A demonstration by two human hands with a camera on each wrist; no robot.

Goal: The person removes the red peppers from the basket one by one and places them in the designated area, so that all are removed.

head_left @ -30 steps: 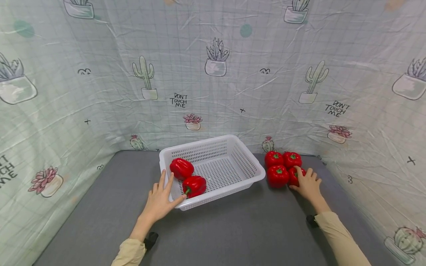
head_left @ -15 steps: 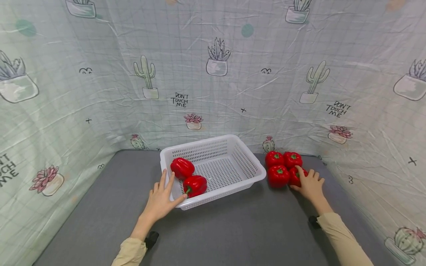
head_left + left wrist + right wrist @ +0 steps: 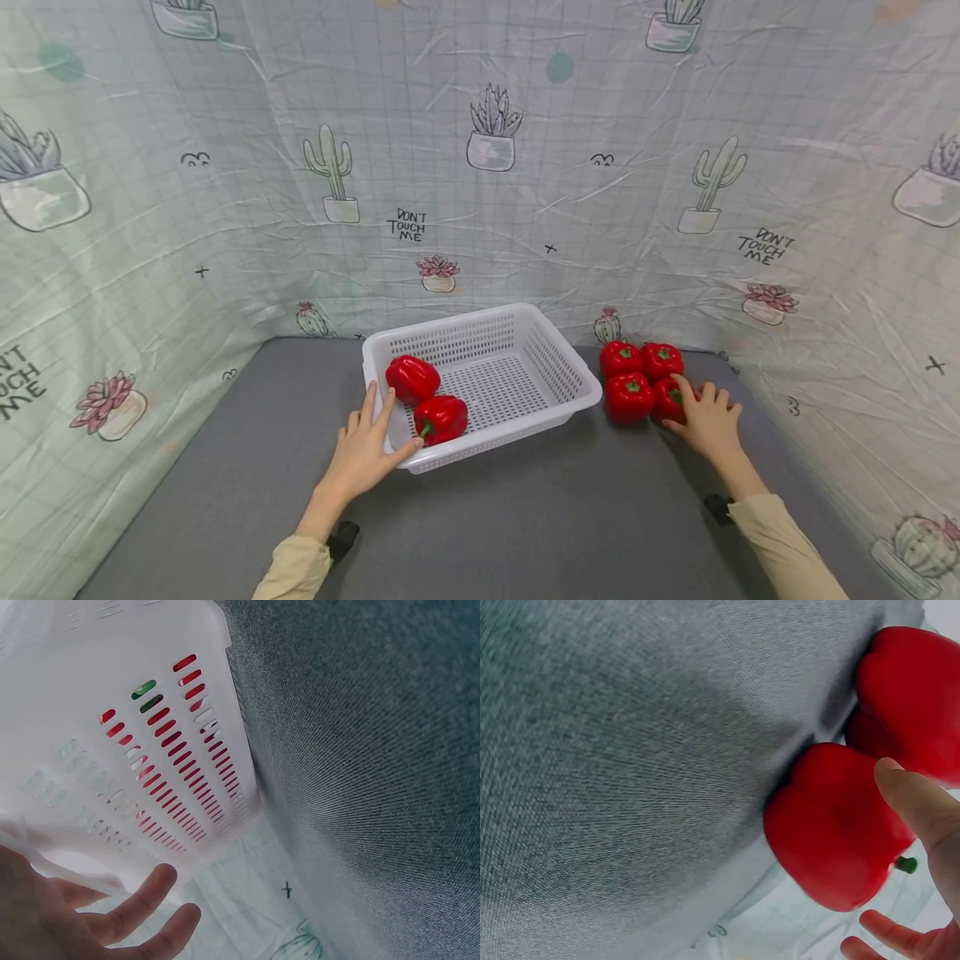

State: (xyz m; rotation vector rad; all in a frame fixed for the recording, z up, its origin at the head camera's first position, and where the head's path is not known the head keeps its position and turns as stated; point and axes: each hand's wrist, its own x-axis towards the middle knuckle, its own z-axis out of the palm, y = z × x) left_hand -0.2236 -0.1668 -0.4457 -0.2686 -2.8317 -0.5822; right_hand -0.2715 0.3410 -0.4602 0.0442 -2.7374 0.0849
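Note:
My left hand rests with fingers spread on the front left corner of a white perforated plastic basket. Inside the basket's left end lie two red bell peppers, one farther back and one nearer. To the right of the basket, several red bell peppers stand stem up in a tight cluster. My right hand is at the front right bell pepper of that cluster. In the right wrist view its thumb lies over that pepper's side, and the other fingers are apart from it, past the green stem.
Beside it in the cluster are the front left pepper, the back left pepper and the back right pepper. A cactus-print cloth walls the back and sides of the grey table.
My right hand has shifted slightly right, showing more of the front right bell pepper. The left hand and the basket stay put; the whole view drifts slightly.

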